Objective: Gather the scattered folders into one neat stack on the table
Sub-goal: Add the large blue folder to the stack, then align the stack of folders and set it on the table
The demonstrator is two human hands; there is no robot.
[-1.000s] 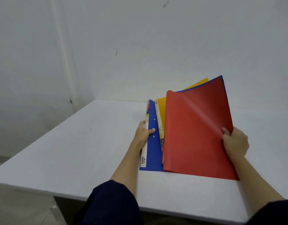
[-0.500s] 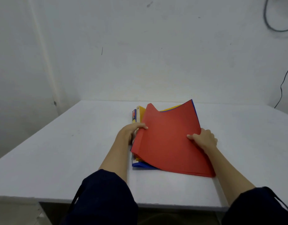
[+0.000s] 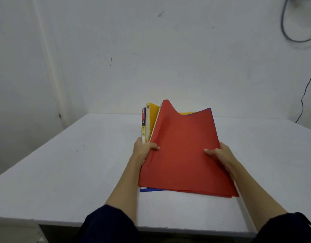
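Observation:
A red folder (image 3: 184, 149) lies on top of a bundle, its far edge curling upward. Under it a yellow folder (image 3: 152, 116) sticks out at the far left, and a blue folder (image 3: 151, 189) shows as a strip at the near left corner and along the far right edge. My left hand (image 3: 144, 149) grips the bundle's left edge, thumb on the red cover. My right hand (image 3: 219, 153) grips the right edge, thumb on top. The bundle is tilted, far end raised, near end on the white table (image 3: 63, 163).
The table's near edge (image 3: 116, 225) runs across the bottom of the view. A white wall stands close behind the table. A black cable (image 3: 305, 92) hangs down the wall at the far right.
Both hands have closed in on the sides of the bundle. The red folder now sits more squarely over the yellow and blue ones, and the bundle's far end is lifted higher.

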